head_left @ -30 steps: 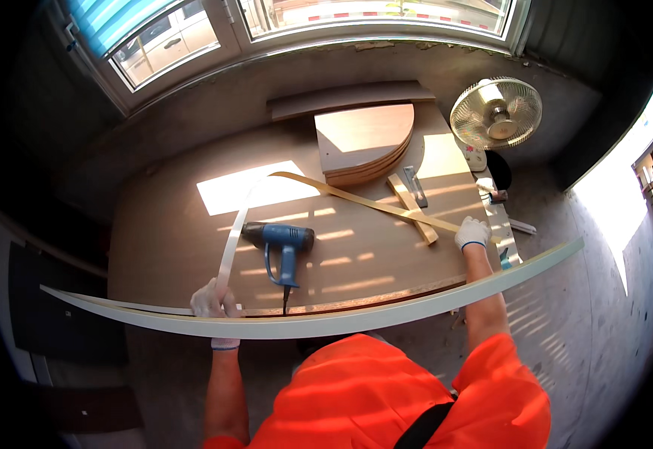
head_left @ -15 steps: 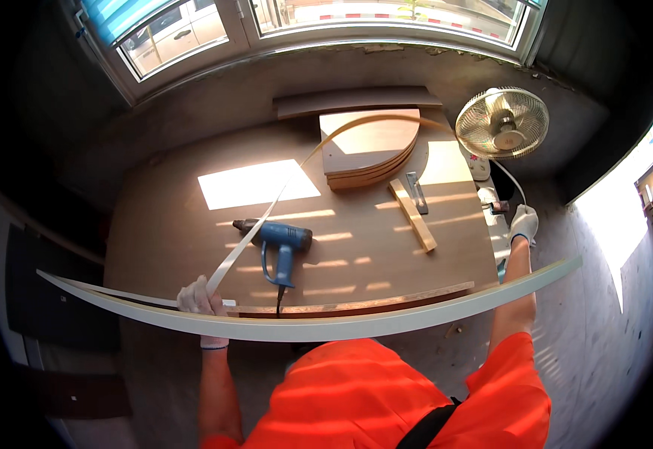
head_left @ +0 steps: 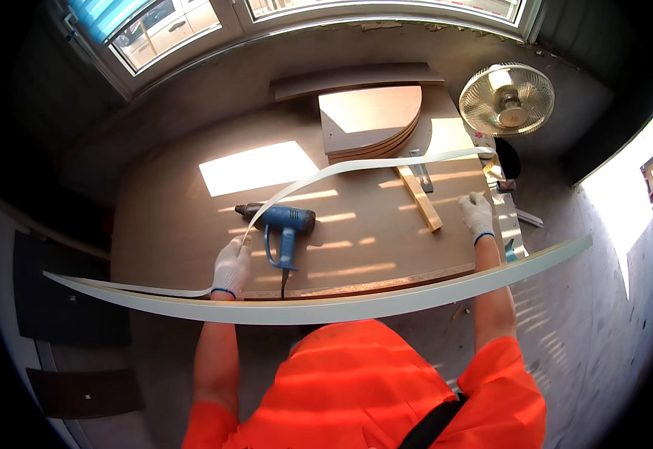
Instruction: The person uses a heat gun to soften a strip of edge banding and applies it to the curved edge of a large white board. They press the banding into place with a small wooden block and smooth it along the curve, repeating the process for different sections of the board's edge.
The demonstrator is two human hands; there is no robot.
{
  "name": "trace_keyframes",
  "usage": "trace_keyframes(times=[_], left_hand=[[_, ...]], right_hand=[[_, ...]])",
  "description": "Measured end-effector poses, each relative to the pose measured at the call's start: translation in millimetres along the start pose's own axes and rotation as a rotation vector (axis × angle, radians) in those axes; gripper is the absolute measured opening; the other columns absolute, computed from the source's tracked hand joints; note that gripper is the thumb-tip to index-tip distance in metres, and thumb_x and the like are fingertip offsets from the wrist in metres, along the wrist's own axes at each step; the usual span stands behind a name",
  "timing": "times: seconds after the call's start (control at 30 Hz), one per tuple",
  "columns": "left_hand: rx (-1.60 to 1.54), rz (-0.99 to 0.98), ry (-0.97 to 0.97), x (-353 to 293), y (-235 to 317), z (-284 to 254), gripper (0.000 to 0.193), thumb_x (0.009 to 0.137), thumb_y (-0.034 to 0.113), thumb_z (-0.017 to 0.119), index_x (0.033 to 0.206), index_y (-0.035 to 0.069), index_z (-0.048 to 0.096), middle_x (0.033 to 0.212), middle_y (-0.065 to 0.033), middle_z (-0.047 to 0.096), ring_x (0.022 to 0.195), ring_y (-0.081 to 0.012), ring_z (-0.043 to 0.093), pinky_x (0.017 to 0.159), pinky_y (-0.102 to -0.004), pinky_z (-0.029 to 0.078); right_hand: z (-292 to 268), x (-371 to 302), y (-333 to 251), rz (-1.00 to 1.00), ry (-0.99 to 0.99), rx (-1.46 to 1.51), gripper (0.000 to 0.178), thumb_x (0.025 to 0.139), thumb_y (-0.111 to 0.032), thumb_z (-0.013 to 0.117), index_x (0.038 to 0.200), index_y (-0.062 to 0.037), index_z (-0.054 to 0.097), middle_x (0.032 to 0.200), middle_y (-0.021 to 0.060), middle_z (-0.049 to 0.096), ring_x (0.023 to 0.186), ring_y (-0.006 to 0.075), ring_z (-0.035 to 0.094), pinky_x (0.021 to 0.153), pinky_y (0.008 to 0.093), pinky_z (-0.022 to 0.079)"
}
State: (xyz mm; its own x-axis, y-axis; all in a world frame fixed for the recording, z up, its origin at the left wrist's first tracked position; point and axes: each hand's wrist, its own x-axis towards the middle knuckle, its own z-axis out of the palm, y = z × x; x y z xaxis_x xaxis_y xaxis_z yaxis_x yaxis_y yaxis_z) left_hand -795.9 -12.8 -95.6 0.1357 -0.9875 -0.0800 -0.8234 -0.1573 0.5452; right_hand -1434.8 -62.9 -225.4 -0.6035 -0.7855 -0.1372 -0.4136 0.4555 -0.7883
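Observation:
A long white edge-banding strip (head_left: 326, 171) runs in a loose wave across the table. My left hand (head_left: 233, 267), in a white knitted glove, is closed on it near the blue heat gun (head_left: 287, 218), which lies on its side. Part of the strip also trails left behind the long, narrow white board (head_left: 326, 310) at the table's front. My gloved right hand (head_left: 477, 215) is closed over the table's right side, below the strip's far end. What its fingers hold, if anything, is hidden. Both forearms reach across the white board.
Beyond the strip sit stacked boards with a rounded corner (head_left: 371, 120), a wooden block (head_left: 420, 198) and a metal tool (head_left: 420, 173). A fan (head_left: 507, 99) stands at the back right. A long board (head_left: 356, 79) lies by the wall.
My right hand has moved left and inward over the table; my left hand has shifted right and away from me. The strip's high arch has dropped into a lower, flatter wave.

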Motion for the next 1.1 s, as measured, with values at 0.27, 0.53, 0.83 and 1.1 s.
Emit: trace_keyframes(times=[0.27, 0.53, 0.83, 1.1], left_hand=[[0.311, 0.097, 0.139, 2, -1, -48, 0.031, 0.106, 0.029, 0.059, 0.115, 0.006, 0.079, 0.119, -0.0210, 0.070, 0.104, -0.0378, 0.070, 0.095, -0.0461, 0.057], [-0.506, 0.010, 0.050, 23, -98, -112, 0.027, 0.108, 0.025, 0.067, 0.116, 0.001, 0.078, 0.090, -0.0007, 0.067, 0.063, -0.0045, 0.053, 0.056, -0.0242, 0.044], [-0.897, 0.080, -0.024, 15, -154, -194, 0.023, 0.103, 0.019, 0.073, 0.115, -0.001, 0.077, 0.090, -0.0022, 0.070, 0.064, -0.0054, 0.059, 0.055, -0.0232, 0.048], [-1.066, 0.156, -0.002, 16, -200, -232, 0.020, 0.105, 0.014, 0.069, 0.116, -0.001, 0.076, 0.092, -0.0037, 0.066, 0.060, -0.0051, 0.052, 0.052, -0.0215, 0.041]], right_hand=[[154, -241, -136, -0.232, -0.609, -0.027, 0.061, 0.096, -0.046, 0.076, 0.132, 0.0036, 0.072, 0.116, 0.0204, 0.079, 0.113, 0.0339, 0.075, 0.102, 0.0409, 0.057], [301, -329, -213, 0.001, -0.627, -0.265, 0.089, 0.084, -0.058, 0.081, 0.137, 0.0085, 0.056, 0.121, 0.0287, 0.076, 0.116, 0.0437, 0.074, 0.103, 0.0480, 0.057], [302, -380, -241, 0.175, -0.318, -0.029, 0.045, 0.082, -0.020, 0.082, 0.114, 0.0038, 0.062, 0.098, 0.0209, 0.073, 0.095, 0.0309, 0.077, 0.081, 0.0438, 0.059], [233, -506, -154, 0.242, -0.205, 0.147, 0.033, 0.074, -0.012, 0.075, 0.101, 0.0031, 0.064, 0.086, 0.0098, 0.068, 0.077, 0.0221, 0.068, 0.071, 0.0398, 0.058]])
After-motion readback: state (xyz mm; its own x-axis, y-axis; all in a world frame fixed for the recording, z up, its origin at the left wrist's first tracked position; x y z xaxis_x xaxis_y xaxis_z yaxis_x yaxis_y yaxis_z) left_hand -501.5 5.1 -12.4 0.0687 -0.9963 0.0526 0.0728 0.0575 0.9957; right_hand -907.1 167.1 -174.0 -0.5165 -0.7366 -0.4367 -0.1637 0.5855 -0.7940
